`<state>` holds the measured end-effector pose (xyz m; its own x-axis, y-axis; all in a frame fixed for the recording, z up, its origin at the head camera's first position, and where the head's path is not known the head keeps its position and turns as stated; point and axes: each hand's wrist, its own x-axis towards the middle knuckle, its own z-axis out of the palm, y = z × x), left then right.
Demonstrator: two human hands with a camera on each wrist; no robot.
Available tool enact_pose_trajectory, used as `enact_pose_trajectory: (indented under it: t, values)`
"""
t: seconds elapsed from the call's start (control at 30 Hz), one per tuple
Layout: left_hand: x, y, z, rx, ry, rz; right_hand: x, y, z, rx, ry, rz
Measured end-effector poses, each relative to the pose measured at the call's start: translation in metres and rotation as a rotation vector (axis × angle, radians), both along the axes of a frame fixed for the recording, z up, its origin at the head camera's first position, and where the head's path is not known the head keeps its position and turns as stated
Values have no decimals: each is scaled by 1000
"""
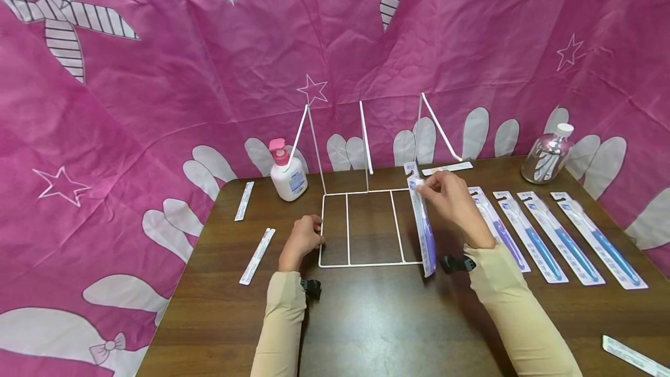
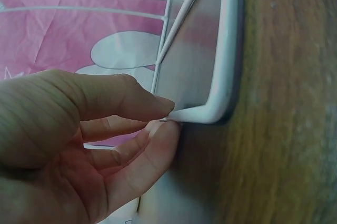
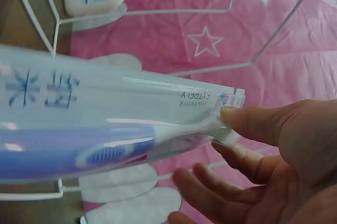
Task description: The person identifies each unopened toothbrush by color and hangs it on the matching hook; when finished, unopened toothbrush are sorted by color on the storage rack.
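With the thumb and fingers of my left hand [image 1: 303, 234], I pinch the left bar of a white wire rack [image 1: 366, 264]. The left wrist view shows the fingertips [image 2: 164, 108] on the bar close to the rack's rounded corner [image 2: 213, 109]. My right hand [image 1: 452, 194] holds a packaged purple toothbrush [image 1: 423, 226] near its top, over the rack's right part. In the right wrist view, thumb and index finger pinch the clear pack [image 3: 131, 95] at the brush head, while the other fingers stay off it. The pack leans, its handle end toward me.
Several packaged toothbrushes [image 1: 534, 240] lie in a row on the right, with purple or blue handles. A pump bottle [image 1: 285, 184] stands behind the rack's left side, a shiny jar with a white cap [image 1: 546, 156] at the back right. White paper strips [image 1: 256, 258] lie around the table.
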<state>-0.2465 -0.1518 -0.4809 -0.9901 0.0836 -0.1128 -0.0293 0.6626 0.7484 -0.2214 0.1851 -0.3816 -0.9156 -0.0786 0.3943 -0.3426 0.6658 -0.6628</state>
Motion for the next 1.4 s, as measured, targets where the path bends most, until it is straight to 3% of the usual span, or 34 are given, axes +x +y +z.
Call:
enact_pose_trajectory:
  t: [0.33, 0.87, 1.17, 1.4]
  values:
    - [0, 1, 2, -48, 32, -10, 16, -18, 19, -16, 5, 59]
    - [5, 0, 0, -49, 42, 10, 61, -45, 44, -328, -51, 154]
    - [4, 1, -1, -127, 87, -5, 87, -59, 63, -484, 48, 177]
    - [6, 0, 0, -126, 82, -2, 93, -73, 64, -541, 143, 189]
